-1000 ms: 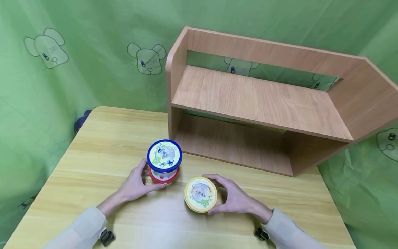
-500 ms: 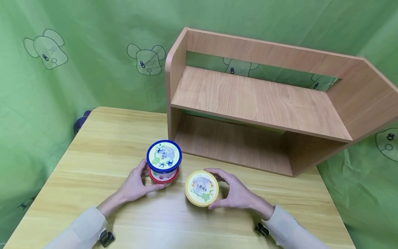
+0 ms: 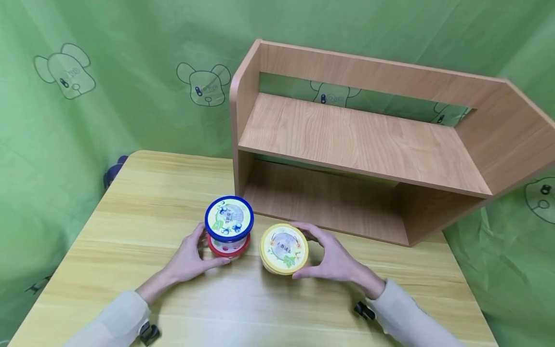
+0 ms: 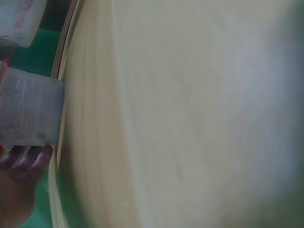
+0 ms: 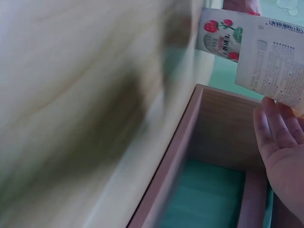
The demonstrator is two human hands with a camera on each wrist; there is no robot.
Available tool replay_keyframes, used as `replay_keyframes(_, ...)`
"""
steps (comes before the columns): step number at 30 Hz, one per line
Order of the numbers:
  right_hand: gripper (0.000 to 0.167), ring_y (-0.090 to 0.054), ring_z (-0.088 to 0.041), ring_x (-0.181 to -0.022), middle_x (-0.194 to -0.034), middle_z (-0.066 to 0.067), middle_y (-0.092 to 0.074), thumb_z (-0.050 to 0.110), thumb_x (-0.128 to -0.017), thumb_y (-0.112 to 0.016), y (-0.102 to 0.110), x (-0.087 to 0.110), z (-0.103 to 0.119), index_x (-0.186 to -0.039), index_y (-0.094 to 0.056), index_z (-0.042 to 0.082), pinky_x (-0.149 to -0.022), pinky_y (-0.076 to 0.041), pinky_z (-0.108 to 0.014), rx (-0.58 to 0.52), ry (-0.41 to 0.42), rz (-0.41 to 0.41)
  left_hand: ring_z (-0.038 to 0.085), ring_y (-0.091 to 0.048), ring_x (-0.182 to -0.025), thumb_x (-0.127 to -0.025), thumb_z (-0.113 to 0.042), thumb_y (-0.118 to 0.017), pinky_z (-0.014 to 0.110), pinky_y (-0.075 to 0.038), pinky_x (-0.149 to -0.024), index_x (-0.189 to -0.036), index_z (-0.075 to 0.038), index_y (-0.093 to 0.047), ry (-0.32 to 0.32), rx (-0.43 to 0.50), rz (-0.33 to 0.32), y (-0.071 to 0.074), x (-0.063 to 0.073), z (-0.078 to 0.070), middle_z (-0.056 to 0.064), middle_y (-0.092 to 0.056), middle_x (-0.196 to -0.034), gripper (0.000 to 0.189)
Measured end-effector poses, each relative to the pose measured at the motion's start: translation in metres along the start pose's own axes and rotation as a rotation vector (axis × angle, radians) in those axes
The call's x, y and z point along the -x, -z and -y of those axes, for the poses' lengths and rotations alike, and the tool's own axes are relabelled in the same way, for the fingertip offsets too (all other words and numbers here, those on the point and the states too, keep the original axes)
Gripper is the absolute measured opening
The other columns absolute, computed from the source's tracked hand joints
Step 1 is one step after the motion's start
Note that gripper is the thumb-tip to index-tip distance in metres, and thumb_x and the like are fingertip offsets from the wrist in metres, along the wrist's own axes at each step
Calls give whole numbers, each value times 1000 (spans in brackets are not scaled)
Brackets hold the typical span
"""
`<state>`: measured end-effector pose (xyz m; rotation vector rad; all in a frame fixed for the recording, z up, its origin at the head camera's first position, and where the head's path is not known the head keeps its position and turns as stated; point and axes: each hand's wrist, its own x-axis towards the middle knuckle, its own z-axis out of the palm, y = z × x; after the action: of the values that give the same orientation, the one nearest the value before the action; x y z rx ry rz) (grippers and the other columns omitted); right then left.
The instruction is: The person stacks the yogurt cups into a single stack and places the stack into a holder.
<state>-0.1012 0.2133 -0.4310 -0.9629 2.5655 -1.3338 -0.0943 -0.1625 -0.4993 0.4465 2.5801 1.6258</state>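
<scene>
Head view: yellow tub (image 3: pixel 284 249) pinched by its right side between thumb and fingers of the right grip (image 3: pixel 331 260). Red tub (image 3: pixel 229 251) clasped at its left side by the left grip (image 3: pixel 186 260); blue tub (image 3: pixel 229 218) stacked upon it. Hazard: the stack could be struck if the yellow tub is brought nearer the left grip, only a narrow gap being left between. Hazard: the blue tub could be toppled by a knock, since only the lower tub is held. Appearance: yellow tub round, lid pale with yellow rim, green leaves, grey centre patch, dark lettering. Beyond both grips, a wooden shelf (image 3: pixel 368 140).

Left wrist view: red tub seemingly stood on the surface (image 4: pixel 180 114), its side met by the left grip's fingers. Farther off, a second tub, judged the yellow one, is shown clear of the surface; it could be dropped if the hold were loosened.

Right wrist view: yellow tub's pale side shown, small print and barcode borne; lid mostly hidden. A slip could be caused by that smooth-looking wall.
</scene>
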Motion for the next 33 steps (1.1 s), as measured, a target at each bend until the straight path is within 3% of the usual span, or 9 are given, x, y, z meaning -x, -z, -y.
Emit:
replay_keyframes(13, 106, -64, -11, -125, -144, -7, -66, 17, -60, -104, 17, -13, 8, -153, -51, 14, -109, -54, -29, -7, 70, -69, 36, -64, -132, -78, -32, -95, 61, -53, -110, -159, -10, -37, -3, 11, -1, 0, -1, -2, 15, -62, -149, 102)
replay_keyframes(33, 107, -58, -6, -136, -149, -21, -60, 13, -59, -104, 42, -39, 27, -151, -50, 0, -113, -52, -24, -58, 227, -117, 36, -63, -132, -78, -33, -95, 61, -52, -111, -159, -11, -38, 3, 8, 7, 1, 0, 0, 13, -62, -149, 101)
